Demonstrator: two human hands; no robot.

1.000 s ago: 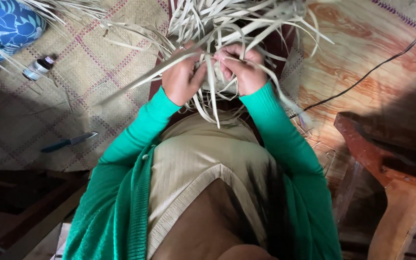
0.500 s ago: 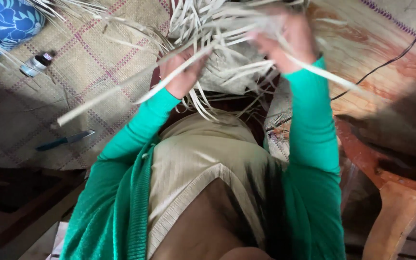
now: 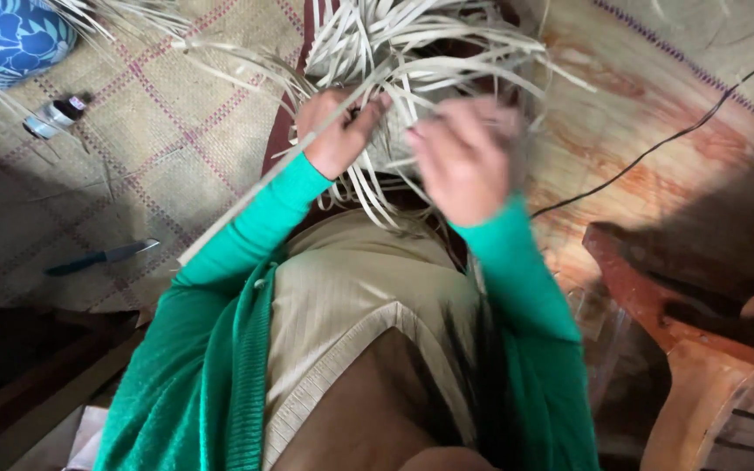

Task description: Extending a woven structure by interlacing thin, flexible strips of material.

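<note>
On the far left, a blue flowered cloth [image 3: 6,39] lies on the woven floor mat [image 3: 133,148]. Near it are a small bottle [image 3: 54,118] and a knife [image 3: 102,257] with a dark handle.

The left hand [image 3: 335,131] is closed on a few pale strips [image 3: 394,52], pinching them against the half-woven bundle in front of the person's lap. One long strip [image 3: 246,201] runs down from it, over the green sleeve [image 3: 246,253].

The right hand [image 3: 460,157] is blurred, so I cannot tell if it holds a strip. It sits just beside the bundle.

This looks like the weaving step. The next move likely needs one loose strip picked and tucked through.

Half a second ago the right hand was stretched up high, pulling a strip. Now it is back down, close to the left hand.

On the right are a black wire [image 3: 656,144] and a wooden chair [image 3: 700,366].
</note>
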